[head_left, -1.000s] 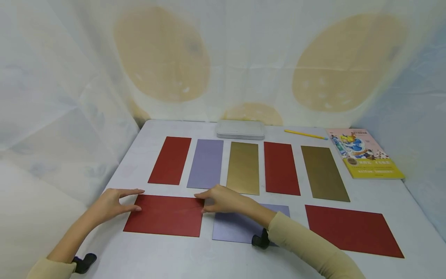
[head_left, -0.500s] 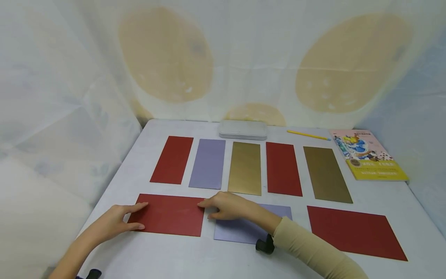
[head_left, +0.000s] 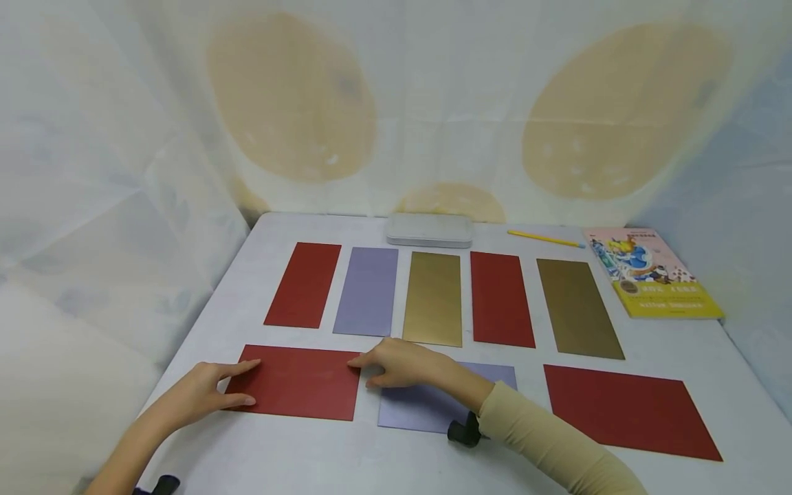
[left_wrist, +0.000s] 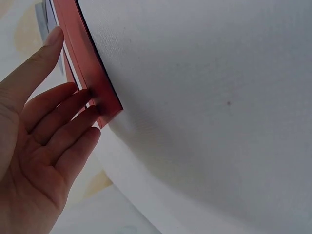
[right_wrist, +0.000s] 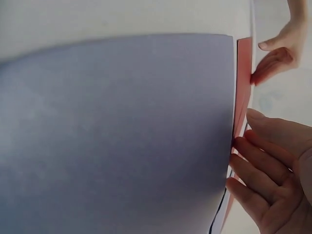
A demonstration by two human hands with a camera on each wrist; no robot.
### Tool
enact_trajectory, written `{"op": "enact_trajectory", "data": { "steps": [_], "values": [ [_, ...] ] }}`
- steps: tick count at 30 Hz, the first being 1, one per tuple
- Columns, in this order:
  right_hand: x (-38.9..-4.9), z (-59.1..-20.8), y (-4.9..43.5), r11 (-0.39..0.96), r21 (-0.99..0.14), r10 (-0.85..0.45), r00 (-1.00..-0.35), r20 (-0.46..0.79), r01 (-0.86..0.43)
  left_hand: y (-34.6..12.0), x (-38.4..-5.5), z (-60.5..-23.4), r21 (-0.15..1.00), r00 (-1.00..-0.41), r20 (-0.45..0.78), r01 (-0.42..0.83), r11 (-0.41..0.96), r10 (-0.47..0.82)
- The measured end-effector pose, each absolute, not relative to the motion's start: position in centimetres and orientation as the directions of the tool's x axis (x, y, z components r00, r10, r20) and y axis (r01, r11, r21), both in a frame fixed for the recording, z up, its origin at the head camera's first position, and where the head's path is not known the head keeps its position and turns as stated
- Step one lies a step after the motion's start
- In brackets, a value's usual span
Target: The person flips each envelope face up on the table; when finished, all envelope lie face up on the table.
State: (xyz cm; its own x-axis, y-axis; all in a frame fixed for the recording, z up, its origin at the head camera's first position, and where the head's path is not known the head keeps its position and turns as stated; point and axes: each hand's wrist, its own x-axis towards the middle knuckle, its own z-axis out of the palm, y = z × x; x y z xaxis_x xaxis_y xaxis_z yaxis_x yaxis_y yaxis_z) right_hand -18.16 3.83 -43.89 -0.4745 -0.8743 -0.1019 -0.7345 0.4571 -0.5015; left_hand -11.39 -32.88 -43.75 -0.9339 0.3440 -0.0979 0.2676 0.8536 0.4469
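Evidently flat and smooth, the red card [head_left: 297, 385] in the head view is a plain oblong with straight edges and a faint sheen. It lies lengthwise on the counter [head_left: 278, 460], lower left of the frame, between the two hands. The left hand [head_left: 198, 395] has its thumb and index finger spread wide, both overlapping the card's left end. The right hand [head_left: 405, 364] reaches in above a lavender card [head_left: 421, 412], its index fingertip at the upper right corner of the red one and its thumb held apart below. Neither hand is curled round anything; how firmly they press, I cannot tell.

The left wrist view, with the card slanting through the upper left, shows what the head view hides: the left palm, the other fingers loosely extended near the card's end, and a dark near edge.

In the right wrist view, the red card is a narrow strip at right, past the lavender sheet; the right palm and relaxed fingers show at lower right, the left hand at upper right.
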Motion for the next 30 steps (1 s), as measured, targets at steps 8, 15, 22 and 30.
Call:
{"op": "enact_trajectory", "data": {
  "steps": [8,15,22,30],
  "values": [
    [-18.07,-44.02,3.85,0.437,-0.51,-0.882,-0.464,-0.082,-0.741,-32.62,-11.28,-43.58,0.444,-0.933,-0.109,0.263,0.856,0.343],
    [-17.99,-43.87,3.86,0.434,-0.505,-0.883,-0.464,-0.073,-0.746,-32.38,-11.43,-43.23,0.446,-0.932,-0.133,0.247,0.86,0.336],
    [-17.87,-43.9,3.9,0.436,-0.493,-0.883,-0.464,-0.073,-0.753,-32.14,-11.51,-43.04,0.448,-0.928,-0.147,0.246,0.86,0.342],
    [-17.69,-44.14,3.73,0.463,-0.465,-0.873,-0.48,-0.09,-0.755,-32.07,-11.55,-43.34,0.443,-0.925,-0.144,0.256,0.859,0.351]
  ]
}}
